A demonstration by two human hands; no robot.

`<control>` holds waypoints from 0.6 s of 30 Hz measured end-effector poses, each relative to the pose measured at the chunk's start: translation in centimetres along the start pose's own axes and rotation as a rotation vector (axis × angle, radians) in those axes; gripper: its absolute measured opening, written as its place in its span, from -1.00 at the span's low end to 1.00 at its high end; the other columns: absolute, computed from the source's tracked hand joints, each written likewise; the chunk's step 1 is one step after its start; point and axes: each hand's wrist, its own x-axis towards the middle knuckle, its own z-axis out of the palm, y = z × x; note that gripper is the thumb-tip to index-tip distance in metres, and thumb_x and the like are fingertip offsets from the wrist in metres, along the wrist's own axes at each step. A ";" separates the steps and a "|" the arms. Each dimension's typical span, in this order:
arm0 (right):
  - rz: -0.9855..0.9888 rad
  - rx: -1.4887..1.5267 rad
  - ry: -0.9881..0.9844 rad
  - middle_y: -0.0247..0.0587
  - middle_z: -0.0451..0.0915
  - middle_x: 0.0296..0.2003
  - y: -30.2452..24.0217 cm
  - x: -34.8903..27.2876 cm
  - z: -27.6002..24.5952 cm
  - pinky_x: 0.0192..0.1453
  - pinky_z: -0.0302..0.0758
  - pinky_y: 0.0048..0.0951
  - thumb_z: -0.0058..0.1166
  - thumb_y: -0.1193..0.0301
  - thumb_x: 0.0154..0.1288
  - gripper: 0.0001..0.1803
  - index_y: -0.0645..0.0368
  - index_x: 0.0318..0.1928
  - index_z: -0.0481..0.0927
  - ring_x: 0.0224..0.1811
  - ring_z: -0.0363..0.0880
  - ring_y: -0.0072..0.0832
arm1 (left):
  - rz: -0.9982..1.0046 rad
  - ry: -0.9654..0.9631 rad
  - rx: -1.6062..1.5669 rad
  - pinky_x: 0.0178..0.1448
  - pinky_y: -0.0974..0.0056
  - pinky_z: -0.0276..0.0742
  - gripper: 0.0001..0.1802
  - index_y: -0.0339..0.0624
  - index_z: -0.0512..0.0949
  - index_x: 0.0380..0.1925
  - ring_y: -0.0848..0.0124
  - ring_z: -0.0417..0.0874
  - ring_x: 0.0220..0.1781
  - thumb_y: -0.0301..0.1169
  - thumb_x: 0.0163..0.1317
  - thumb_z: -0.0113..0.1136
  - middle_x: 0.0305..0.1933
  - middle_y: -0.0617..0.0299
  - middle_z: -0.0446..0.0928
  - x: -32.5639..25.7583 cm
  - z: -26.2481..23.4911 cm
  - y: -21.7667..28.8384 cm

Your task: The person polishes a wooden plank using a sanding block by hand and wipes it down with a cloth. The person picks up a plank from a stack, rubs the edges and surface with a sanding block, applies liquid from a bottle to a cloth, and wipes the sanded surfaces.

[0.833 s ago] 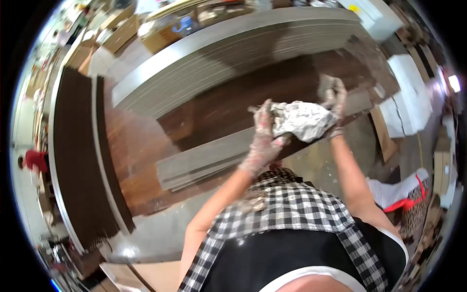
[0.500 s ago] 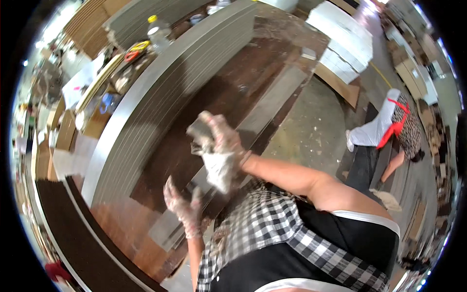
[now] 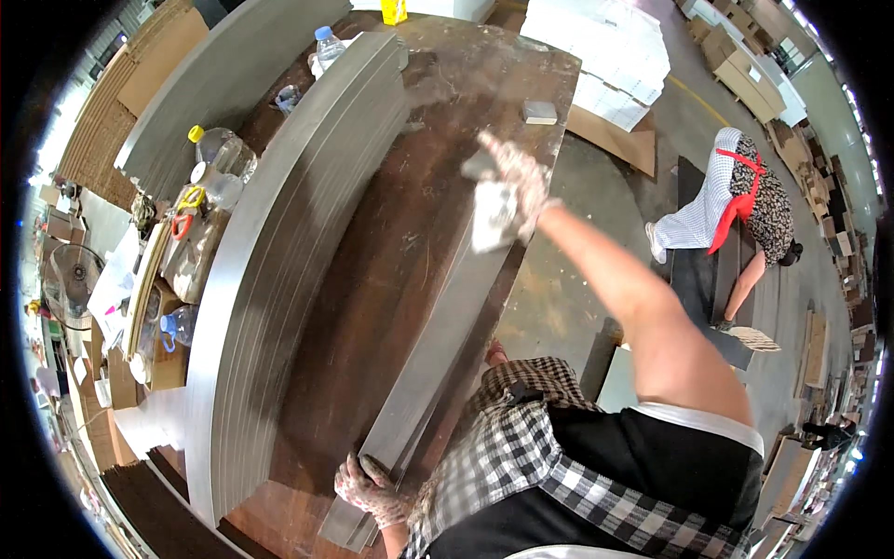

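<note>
The long gray board lies slanting on the shiny, scratched brown table, near its edge. At the far left of the room is a fan. Next come a clear bottle with a yellow cap and a tall stack of gray boards on the table. The left hand has its fingers half curled on the board's near end; I cannot tell if it grips. At the far end, the right hand is closed around a white cloth, one finger poking out. Past it sit a small block and white boxes. On the gray floor, a person with red straps bends over.
</note>
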 end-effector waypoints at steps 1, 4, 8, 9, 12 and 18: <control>-0.099 -0.036 0.101 -0.06 0.34 0.34 4.0 1.6 1.5 0.38 0.35 -0.31 0.09 -0.01 0.32 -0.22 -0.23 0.49 0.14 0.34 0.36 -0.28 | 0.005 -0.009 0.006 -0.04 -0.01 0.41 -0.67 -0.28 0.61 -0.14 -0.02 0.56 -0.18 -0.23 0.32 0.09 -0.25 -0.03 0.60 -0.2 0.1 -0.2; 0.322 0.254 -0.213 0.10 0.13 0.46 6.1 7.3 -0.9 0.47 0.28 -0.15 -0.07 -0.13 0.39 -0.18 -0.11 0.52 0.05 0.46 0.23 -0.03 | -0.043 -0.060 0.026 0.13 -0.02 0.40 -0.58 -0.27 0.56 0.04 -0.03 0.56 -0.05 -0.20 0.33 0.14 -0.14 -0.05 0.59 -0.6 -0.7 -0.6; 0.211 0.383 0.139 0.18 0.11 0.46 2.9 12.3 -2.1 0.53 0.16 -0.10 -0.09 -0.10 0.41 -0.23 -0.05 0.48 0.11 0.49 0.16 0.00 | 0.231 -0.209 0.043 0.27 -0.09 0.34 0.03 -0.20 0.28 0.35 0.02 0.51 0.11 0.31 0.05 0.23 0.03 -0.01 0.53 1.4 -2.4 0.8; 0.266 0.530 0.101 0.18 0.11 0.46 0.0 13.3 -3.4 0.56 0.10 -0.12 -0.11 -0.11 0.41 -0.25 -0.07 0.48 0.13 0.51 0.10 0.00 | 0.180 -0.268 0.052 0.27 -0.10 0.34 0.06 -0.20 0.27 0.35 0.00 0.50 0.12 0.31 0.00 0.28 0.06 -0.02 0.51 0.9 -2.5 0.9; 0.173 0.562 0.231 0.11 0.33 0.34 -0.9 15.5 -3.5 0.49 0.17 -0.05 0.13 0.09 0.32 -0.24 -0.05 0.45 0.19 0.41 0.28 0.04 | 0.136 -0.334 0.039 0.23 -0.10 0.35 0.11 -0.18 0.27 0.35 -0.03 0.47 0.13 0.26 -0.11 0.40 0.10 -0.05 0.47 1.2 -2.2 1.2; 0.167 1.002 0.365 -0.04 0.28 0.39 -2.7 8.8 -11.0 0.53 0.20 -0.21 0.18 0.33 0.34 -0.30 0.16 0.42 0.23 0.45 0.25 -0.19 | -0.028 -0.332 0.194 -0.06 -0.06 0.46 -0.14 0.00 0.49 0.16 0.06 0.51 -0.06 -0.04 -0.25 0.53 -0.09 0.08 0.49 -0.1 -3.7 -0.6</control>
